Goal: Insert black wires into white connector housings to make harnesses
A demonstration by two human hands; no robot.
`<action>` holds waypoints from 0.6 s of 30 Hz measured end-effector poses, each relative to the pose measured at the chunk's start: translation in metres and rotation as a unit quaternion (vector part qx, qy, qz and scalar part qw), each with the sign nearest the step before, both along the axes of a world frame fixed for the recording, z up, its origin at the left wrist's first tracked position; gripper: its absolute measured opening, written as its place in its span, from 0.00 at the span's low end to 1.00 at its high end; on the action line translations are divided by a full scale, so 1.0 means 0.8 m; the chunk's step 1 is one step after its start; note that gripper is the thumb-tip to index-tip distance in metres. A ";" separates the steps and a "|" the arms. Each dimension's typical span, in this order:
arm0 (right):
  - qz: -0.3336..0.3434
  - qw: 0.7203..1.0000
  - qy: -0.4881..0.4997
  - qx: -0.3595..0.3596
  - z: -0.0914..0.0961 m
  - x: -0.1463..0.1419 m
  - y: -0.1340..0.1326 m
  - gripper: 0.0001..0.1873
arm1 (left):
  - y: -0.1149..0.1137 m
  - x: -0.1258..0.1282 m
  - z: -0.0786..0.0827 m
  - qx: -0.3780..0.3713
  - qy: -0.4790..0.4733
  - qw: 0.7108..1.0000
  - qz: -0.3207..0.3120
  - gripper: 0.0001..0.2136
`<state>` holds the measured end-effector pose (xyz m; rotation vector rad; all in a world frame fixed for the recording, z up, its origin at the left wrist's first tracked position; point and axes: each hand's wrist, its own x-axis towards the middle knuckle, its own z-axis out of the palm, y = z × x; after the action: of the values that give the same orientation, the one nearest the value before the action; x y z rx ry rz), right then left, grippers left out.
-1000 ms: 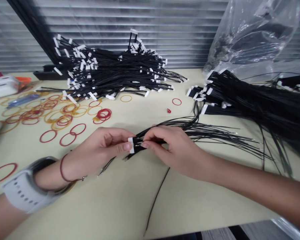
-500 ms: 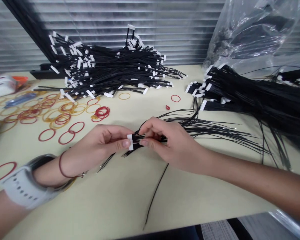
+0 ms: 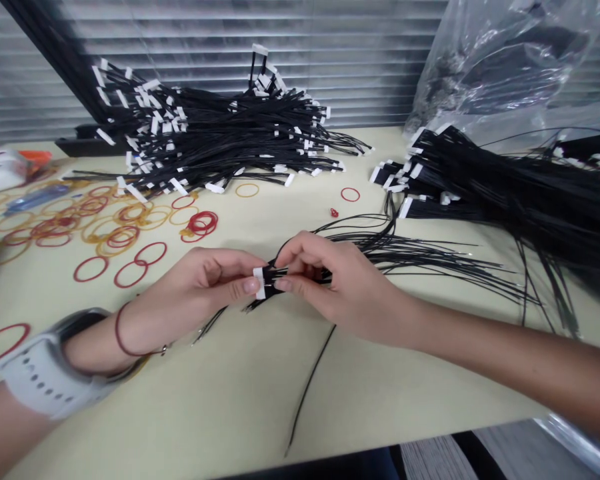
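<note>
My left hand pinches a small white connector at the end of a bundle of thin black wires. My right hand grips the same bundle just to the right of the connector, thumb and fingers closed around the wires. The wires fan out to the right across the pale yellow table. One loose black wire trails from under my right hand toward the table's near edge. A grey watch and a red band sit on my left wrist.
A big heap of black wires with white connectors lies at the back. Another heap lies at the right, below a clear plastic bag. Several red and yellow rubber bands are scattered at the left. A white box sits far left.
Both hands have kept their hold on the bundle and drifted slightly up in view; my right fingers have slid a little closer to the connector.
</note>
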<state>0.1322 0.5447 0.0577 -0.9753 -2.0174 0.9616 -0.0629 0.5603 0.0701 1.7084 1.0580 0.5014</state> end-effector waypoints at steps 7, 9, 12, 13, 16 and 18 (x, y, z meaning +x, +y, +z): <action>-0.020 0.998 -0.026 0.053 -0.006 -0.005 -0.006 0.02 | -0.002 0.001 -0.005 0.036 -0.005 0.999 -0.008 0.05; -0.023 0.996 -0.034 0.078 -0.008 -0.006 -0.009 0.03 | -0.003 0.002 -0.007 0.038 -0.003 0.999 -0.010 0.05; -0.023 0.994 -0.042 0.094 -0.009 -0.007 -0.011 0.04 | -0.005 0.004 -0.008 0.029 -0.002 1.000 -0.001 0.04; -0.024 0.994 -0.044 0.096 -0.010 -0.008 -0.011 0.05 | -0.005 0.005 -0.008 0.027 -0.004 1.000 0.002 0.04; -0.018 0.993 -0.049 0.108 -0.013 -0.009 -0.010 0.07 | -0.006 0.005 -0.010 0.036 -0.007 0.999 0.006 0.04; 0.002 0.991 -0.053 0.121 -0.015 -0.009 -0.009 0.08 | -0.006 0.004 -0.011 0.040 -0.008 0.999 -0.001 0.05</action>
<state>0.1253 0.5372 0.0454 -0.9052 -2.1659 0.6577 -0.0594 0.5553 0.0617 1.7724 1.0367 0.5628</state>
